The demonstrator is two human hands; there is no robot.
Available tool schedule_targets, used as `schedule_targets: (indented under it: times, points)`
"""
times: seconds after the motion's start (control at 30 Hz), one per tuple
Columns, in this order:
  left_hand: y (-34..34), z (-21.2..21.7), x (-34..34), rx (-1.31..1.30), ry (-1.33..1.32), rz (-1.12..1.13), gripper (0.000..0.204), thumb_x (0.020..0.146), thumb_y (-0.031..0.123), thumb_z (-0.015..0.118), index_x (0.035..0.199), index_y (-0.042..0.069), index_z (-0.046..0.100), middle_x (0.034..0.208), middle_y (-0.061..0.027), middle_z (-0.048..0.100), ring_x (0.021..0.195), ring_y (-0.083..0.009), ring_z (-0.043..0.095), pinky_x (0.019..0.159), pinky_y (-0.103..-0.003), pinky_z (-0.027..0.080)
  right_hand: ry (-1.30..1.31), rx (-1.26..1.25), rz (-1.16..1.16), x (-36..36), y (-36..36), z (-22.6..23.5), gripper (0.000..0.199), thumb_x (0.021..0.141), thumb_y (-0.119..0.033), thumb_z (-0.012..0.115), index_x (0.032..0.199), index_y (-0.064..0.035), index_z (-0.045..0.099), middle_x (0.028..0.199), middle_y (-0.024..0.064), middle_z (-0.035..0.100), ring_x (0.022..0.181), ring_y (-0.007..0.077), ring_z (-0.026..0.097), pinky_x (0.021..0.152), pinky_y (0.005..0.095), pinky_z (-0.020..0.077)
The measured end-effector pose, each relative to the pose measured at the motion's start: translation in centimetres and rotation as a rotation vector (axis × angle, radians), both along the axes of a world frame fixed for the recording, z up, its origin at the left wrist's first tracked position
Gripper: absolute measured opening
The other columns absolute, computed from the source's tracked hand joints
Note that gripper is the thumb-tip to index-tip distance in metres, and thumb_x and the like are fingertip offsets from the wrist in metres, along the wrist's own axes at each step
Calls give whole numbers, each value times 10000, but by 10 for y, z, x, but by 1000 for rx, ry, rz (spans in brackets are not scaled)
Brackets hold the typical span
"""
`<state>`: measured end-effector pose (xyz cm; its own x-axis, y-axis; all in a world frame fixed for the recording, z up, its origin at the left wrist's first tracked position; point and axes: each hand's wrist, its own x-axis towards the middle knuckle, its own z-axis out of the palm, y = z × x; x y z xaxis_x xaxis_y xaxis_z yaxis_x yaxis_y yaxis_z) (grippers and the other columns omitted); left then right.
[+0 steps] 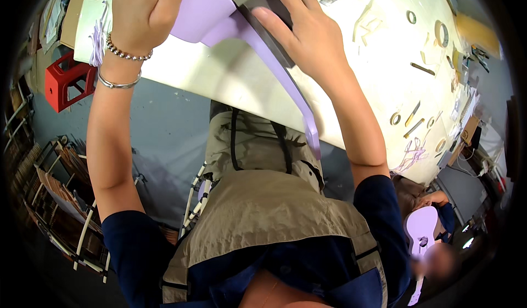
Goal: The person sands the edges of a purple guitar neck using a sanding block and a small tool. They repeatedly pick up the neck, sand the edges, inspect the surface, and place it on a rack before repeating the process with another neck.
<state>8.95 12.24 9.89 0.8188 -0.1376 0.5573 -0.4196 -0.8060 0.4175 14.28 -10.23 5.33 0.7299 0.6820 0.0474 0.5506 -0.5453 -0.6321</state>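
I am watching the left hand (144, 7) gripping the lilac guitar-shaped piece (219, 20) on the table (379, 72), the right hand (307, 33) pressing flat fingers onto a dark sanding block (269, 11) (neck seemingly unfinished).

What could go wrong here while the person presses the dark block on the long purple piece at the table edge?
1. The long lilac instrument-shaped piece sticks out past the pale worktable edge; if the left hand loosens, it might tip or slide off.
2. The right hand fingers lie over the dark rectangular block, close to the narrow neck; a slip may scrape them.
3. Small loose parts on the table could be knocked.
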Motion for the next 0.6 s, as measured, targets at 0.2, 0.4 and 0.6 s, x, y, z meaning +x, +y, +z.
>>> schedule_targets:
  times: [0.2, 0.4, 0.6]
  points:
    - [-5, 3, -1, -34, -12, 34, 332, 929, 149, 392, 737, -32, 592, 720, -157, 595, 669, -318, 546, 679, -381, 416, -3, 4, -4, 4, 7, 3, 469, 852, -574, 512, 1161, -229, 587, 825, 137, 558, 651, 279, 599, 587, 355, 485]
    - [-9, 3, 2, -38, -64, 9, 323, 922, 147, 390, 737, -30, 588, 721, -151, 596, 670, -313, 548, 681, -378, 415, -16, -17, 5, -1, -3, 3, 470, 850, -578, 510, 1148, -225, 595, 835, 135, 558, 663, 281, 605, 581, 352, 485]
    - [-19, 1, 7, -468, -160, -156, 314, 916, 139, 393, 739, -31, 590, 719, -155, 593, 669, -313, 546, 681, -374, 414, -21, -31, 19, 1, -1, 6, 468, 835, -580, 533, 1142, -233, 601, 830, 132, 560, 637, 275, 603, 563, 353, 484]
